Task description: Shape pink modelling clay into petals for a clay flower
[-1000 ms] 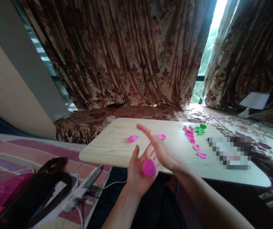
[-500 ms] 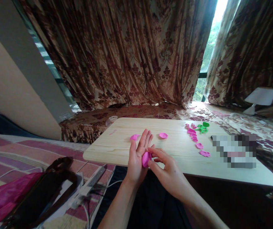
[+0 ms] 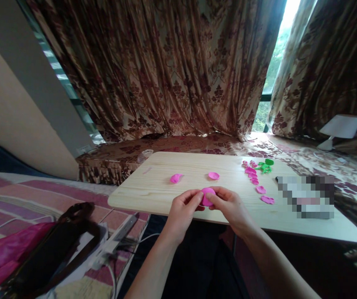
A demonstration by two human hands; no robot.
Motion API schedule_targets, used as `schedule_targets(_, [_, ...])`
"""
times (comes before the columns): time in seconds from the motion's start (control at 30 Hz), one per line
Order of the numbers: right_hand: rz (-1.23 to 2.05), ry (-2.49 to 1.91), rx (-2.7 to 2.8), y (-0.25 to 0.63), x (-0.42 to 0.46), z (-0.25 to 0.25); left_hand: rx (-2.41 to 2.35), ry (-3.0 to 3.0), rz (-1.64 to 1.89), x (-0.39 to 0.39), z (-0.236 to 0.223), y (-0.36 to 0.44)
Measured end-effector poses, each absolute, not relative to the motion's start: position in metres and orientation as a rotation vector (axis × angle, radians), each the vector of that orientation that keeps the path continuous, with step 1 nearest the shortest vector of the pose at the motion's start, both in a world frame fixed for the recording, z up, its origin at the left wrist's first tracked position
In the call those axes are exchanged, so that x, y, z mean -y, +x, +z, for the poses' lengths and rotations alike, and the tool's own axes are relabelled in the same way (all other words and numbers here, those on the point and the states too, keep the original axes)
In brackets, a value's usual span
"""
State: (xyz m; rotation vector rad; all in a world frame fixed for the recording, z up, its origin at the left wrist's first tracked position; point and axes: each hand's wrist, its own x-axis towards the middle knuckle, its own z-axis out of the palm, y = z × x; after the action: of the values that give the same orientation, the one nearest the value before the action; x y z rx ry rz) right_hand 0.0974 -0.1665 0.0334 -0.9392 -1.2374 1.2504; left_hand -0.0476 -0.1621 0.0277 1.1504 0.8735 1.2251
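Note:
Between both hands, over the near edge of the wooden table [image 3: 153, 195], is a flat round piece of pink modelling clay [image 3: 208, 197]. My left hand [image 3: 183, 209] pinches its left side between thumb and fingers. My right hand [image 3: 228, 205] grips the right side the same way, thumb on top. Beyond the hands lie a pink clay lump [image 3: 176, 178] and a shallow pink clay disc [image 3: 213, 176]. To the right, several pink clay petals [image 3: 261, 189] run in a line toward green clay pieces [image 3: 264, 167].
A pixelated object [image 3: 306, 197] rests at the table's right. Behind the table's left corner sits a clear container [image 3: 145, 155]. A power strip [image 3: 116, 241] with cables and a dark bag [image 3: 50, 253] lie on the bed at left. A white lamp [image 3: 340, 126] stands far right.
The pink clay piece has left my open left palm and moved right and slightly up. My left hand has turned over and closed on its edge; both hands now pinch it.

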Motion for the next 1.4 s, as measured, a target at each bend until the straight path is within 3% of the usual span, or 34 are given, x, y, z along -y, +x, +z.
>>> schedule_targets(0.53, [1.408, -0.989, 1.271, 0.121, 0.125, 0.016, -0.942, 1.018, 1.105, 0.112, 0.011, -0.044])
schedule_targets(1.4, [0.758, -0.9, 1.472, 0.101, 0.188, 0.064, -0.806, 0.931, 1.281, 0.194, 0.049, -0.035])
